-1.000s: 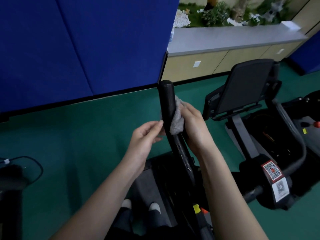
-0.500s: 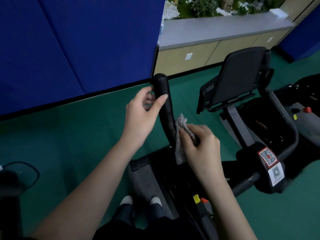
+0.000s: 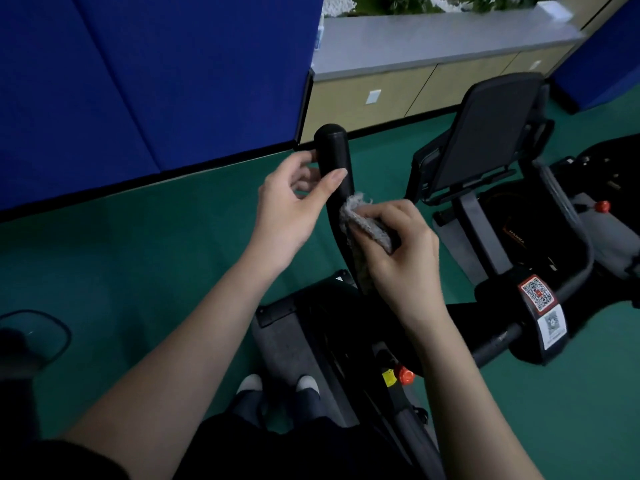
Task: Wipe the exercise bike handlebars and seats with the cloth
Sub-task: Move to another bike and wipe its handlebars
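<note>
From the head view, the person stands over a bike with both arms out in front. The upright black bar [image 3: 334, 147] rises between the hands, its rounded cap at the top. The left hand [image 3: 291, 209] steadies it just under the cap: the thumb lies across the near face and the fingers [image 3: 304, 159] curl round behind, a light hold and no squeeze. The right hand [image 3: 398, 251] sits lower on the bar, its fingers bunched and clamped on the grey cloth [image 3: 363, 223], which is pressed against the bar's right side just below the left thumb. So the step in hand looks like wiping this bar, somewhere along its upper stretch. The next move, I'd judge, calls for sliding the cloth along the bar with steady pressure while the left hand braces it. That hand covers the patch under the cap and will have to shift for the cloth to reach there. A second bike stands to the right on the green floor [image 3: 138, 258], its dark seat [image 3: 491, 133] well apart from both hands and, as far as I can tell, yet to be wiped. The lower bar is hidden behind the right wrist.
</note>
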A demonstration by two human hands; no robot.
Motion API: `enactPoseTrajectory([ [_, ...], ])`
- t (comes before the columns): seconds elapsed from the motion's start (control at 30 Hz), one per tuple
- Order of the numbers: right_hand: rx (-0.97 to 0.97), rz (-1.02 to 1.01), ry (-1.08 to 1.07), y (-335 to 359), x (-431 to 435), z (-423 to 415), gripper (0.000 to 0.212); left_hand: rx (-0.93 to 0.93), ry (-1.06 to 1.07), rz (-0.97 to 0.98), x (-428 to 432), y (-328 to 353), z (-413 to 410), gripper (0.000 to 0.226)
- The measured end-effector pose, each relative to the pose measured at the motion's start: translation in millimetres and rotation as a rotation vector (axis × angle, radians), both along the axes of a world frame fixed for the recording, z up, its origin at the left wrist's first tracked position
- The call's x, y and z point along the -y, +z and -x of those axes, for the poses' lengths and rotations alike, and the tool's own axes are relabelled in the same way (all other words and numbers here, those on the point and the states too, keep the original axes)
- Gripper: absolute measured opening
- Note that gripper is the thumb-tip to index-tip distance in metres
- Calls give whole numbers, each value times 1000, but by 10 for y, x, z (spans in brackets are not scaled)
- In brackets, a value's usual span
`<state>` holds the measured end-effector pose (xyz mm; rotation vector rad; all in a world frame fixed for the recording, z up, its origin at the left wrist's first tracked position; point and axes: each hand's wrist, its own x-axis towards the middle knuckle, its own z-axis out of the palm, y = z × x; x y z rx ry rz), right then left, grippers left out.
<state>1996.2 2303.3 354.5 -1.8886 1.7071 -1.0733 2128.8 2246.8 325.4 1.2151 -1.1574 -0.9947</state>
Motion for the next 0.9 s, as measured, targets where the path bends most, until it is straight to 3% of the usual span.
enactPoseTrajectory([
  [0.13, -29, -89, 61, 13, -217, 174, 10, 26, -7, -17, 3, 18, -29, 21],
  [0.23, -3, -69, -68, -27, -320, 204, 9, 280, 12, 37, -50, 3, -45, 45],
  [0.33, 40, -106, -169, -61, -184, 104, 9, 619, 104, 292, -130, -32, -79, 62],
  [0.5, 222, -293, -160, -95, 105, 94, 15, 1023, 90, 775, -176, -108, -57, 30],
  [0.6, 219, -383, -122, -160, -20, 268, 20, 1075, -30, 835, -139, -94, -33, 22],
  [0.77, 371, -414, -125, -122, 46, 221, 15, 1111, -169, 801, -80, -56, -49, 22],
  [0.9, 249, -396, -113, -89, -53, 231, 15, 1148, -189, 792, -71, -22, -72, 25],
])
